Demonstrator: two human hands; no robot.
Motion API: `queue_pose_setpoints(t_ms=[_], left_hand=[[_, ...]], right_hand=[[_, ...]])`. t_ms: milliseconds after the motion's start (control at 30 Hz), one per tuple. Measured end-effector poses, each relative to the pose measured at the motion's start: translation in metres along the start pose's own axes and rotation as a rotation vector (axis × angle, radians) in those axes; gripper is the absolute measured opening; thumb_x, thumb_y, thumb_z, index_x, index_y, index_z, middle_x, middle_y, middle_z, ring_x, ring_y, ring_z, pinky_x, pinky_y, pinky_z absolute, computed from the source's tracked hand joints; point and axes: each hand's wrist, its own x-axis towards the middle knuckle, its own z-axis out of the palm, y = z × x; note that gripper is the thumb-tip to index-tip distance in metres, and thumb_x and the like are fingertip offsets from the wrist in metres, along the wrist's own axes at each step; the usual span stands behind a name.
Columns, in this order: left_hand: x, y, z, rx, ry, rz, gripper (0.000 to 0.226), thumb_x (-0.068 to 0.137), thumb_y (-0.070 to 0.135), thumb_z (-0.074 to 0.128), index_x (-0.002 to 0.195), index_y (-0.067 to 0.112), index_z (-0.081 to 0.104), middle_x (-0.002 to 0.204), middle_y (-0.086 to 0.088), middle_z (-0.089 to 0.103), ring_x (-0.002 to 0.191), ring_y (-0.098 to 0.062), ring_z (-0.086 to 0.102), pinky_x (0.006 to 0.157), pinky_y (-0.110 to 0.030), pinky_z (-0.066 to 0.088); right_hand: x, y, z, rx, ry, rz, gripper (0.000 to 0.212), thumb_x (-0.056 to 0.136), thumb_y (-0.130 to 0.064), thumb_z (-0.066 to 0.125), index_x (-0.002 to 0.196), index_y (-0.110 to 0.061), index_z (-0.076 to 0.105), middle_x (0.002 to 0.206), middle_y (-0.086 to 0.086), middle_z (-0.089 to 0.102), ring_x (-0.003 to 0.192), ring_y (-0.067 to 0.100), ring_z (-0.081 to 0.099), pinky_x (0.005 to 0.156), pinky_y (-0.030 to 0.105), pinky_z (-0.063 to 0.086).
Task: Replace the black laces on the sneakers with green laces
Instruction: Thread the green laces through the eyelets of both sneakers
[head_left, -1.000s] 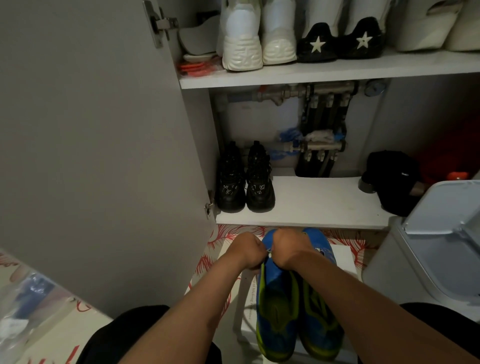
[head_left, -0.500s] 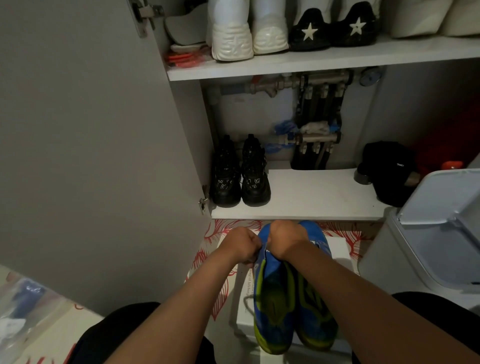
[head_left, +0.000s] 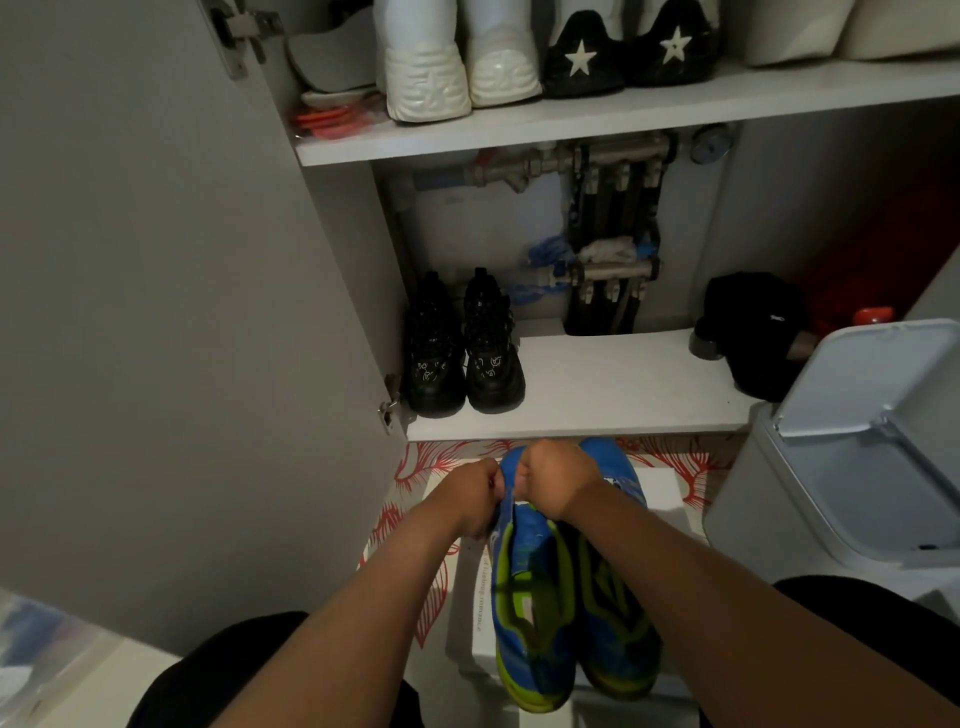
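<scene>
Near the front of the open cupboard, a pair of blue fabric sneakers with lime-green trim (head_left: 571, 613) lies side by side on a white cardboard box (head_left: 662, 493) on the floor, heels toward the person. Both hands work at the far, toe end of the left sneaker (head_left: 524, 597). The left hand (head_left: 467, 499) and right hand (head_left: 558, 480) are curled tight, knuckles almost touching, gripping its upper between them. The fingers are hidden, so I cannot tell whether they pinch a lace or only the fabric, and no lace of either colour can be made out.

The sneaker looks light, with a soft upper that will fold under pressure. It is probably best steadied by the firmer sole edge or heel, while the thin, limp lace is pinched close to its eyelet. Far behind, black chunky sneakers (head_left: 462, 353) stand on the white lower shelf (head_left: 613, 400).
</scene>
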Motion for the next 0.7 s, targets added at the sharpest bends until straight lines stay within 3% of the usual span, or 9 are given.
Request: queue_pose_setpoints(t_ms=[67, 133, 200, 267, 367, 433, 500, 600, 700], left_hand=[[-0.002, 0.005, -0.002, 0.064, -0.001, 0.023, 0.017, 0.085, -0.001, 0.056, 0.091, 0.013, 0.047, 0.089, -0.011, 0.059, 0.079, -0.032, 0.061, 0.062, -0.042, 0.053], [-0.003, 0.008, -0.007, 0.129, 0.02, 0.039, 0.016, 0.088, 0.003, 0.052, 0.094, 0.013, 0.042, 0.095, -0.015, 0.057, 0.079, -0.028, 0.053, 0.054, -0.032, 0.04], [-0.006, 0.008, -0.015, 0.157, 0.062, 0.047, 0.017, 0.09, 0.003, 0.048, 0.096, 0.015, 0.038, 0.102, -0.019, 0.058, 0.087, -0.031, 0.054, 0.064, -0.032, 0.038], [-0.007, 0.003, -0.021, 0.162, 0.153, 0.056, 0.017, 0.09, 0.0, 0.042, 0.096, 0.015, 0.036, 0.096, -0.017, 0.057, 0.089, -0.034, 0.055, 0.067, -0.033, 0.035], [-0.007, -0.004, -0.034, 0.168, 0.315, 0.059, 0.02, 0.087, -0.001, 0.038, 0.092, 0.017, 0.031, 0.072, -0.007, 0.046, 0.07, -0.031, 0.046, 0.056, -0.035, 0.028], [-0.008, -0.007, -0.044, 0.155, 0.386, 0.111, 0.021, 0.088, -0.001, 0.04, 0.091, 0.018, 0.03, 0.069, -0.009, 0.046, 0.064, -0.031, 0.044, 0.05, -0.036, 0.026], [-0.008, -0.011, -0.051, 0.086, 0.436, 0.16, 0.019, 0.091, 0.002, 0.041, 0.09, 0.019, 0.031, 0.071, -0.013, 0.05, 0.062, -0.031, 0.045, 0.05, -0.038, 0.03], [-0.012, -0.01, -0.055, -0.206, 0.462, 0.182, 0.014, 0.1, 0.011, 0.038, 0.093, 0.023, 0.035, 0.079, -0.013, 0.059, 0.067, -0.033, 0.059, 0.054, -0.045, 0.048], [-0.018, -0.005, -0.056, -0.437, 0.278, 0.071, 0.031, 0.097, 0.002, 0.041, 0.118, 0.023, 0.032, 0.099, -0.012, 0.059, 0.07, -0.026, 0.066, 0.053, -0.033, 0.051]], right_hand=[[0.0, 0.002, 0.002, 0.003, 0.004, -0.022, 0.015, 0.087, -0.02, 0.065, 0.072, -0.024, 0.065, 0.097, 0.002, 0.073, 0.095, 0.022, 0.067, 0.082, 0.03, 0.054], [0.0, 0.003, 0.0, -0.002, -0.003, -0.052, 0.007, 0.086, -0.021, 0.063, 0.086, -0.026, 0.068, 0.106, -0.001, 0.071, 0.102, 0.021, 0.065, 0.087, 0.029, 0.052], [0.0, 0.003, -0.004, -0.004, -0.014, -0.072, 0.025, 0.084, -0.019, 0.062, 0.106, -0.03, 0.068, 0.116, -0.004, 0.067, 0.108, 0.019, 0.062, 0.09, 0.026, 0.049], [0.0, 0.0, -0.007, -0.003, -0.036, -0.089, 0.034, 0.083, -0.018, 0.06, 0.112, -0.034, 0.068, 0.12, -0.007, 0.066, 0.11, 0.018, 0.061, 0.092, 0.025, 0.048], [0.002, -0.005, -0.007, 0.021, -0.023, -0.123, 0.017, 0.086, -0.025, 0.061, 0.095, -0.031, 0.074, 0.106, -0.009, 0.071, 0.1, 0.017, 0.065, 0.084, 0.028, 0.052], [0.004, -0.01, -0.007, 0.092, -0.005, -0.131, 0.011, 0.087, -0.027, 0.064, 0.085, -0.025, 0.074, 0.092, -0.008, 0.072, 0.09, 0.016, 0.065, 0.077, 0.028, 0.053], [0.006, -0.013, -0.008, 0.171, 0.014, -0.127, 0.012, 0.088, -0.026, 0.066, 0.078, -0.022, 0.072, 0.083, -0.006, 0.071, 0.084, 0.015, 0.065, 0.076, 0.029, 0.053], [0.011, -0.019, -0.012, 0.285, 0.051, -0.125, 0.019, 0.088, -0.024, 0.067, 0.07, -0.019, 0.071, 0.077, -0.003, 0.071, 0.079, 0.015, 0.067, 0.078, 0.033, 0.056], [0.013, -0.027, -0.023, 0.413, 0.1, -0.188, 0.027, 0.09, -0.021, 0.068, 0.065, -0.014, 0.066, 0.066, -0.003, 0.063, 0.066, 0.01, 0.056, 0.07, 0.031, 0.049]])
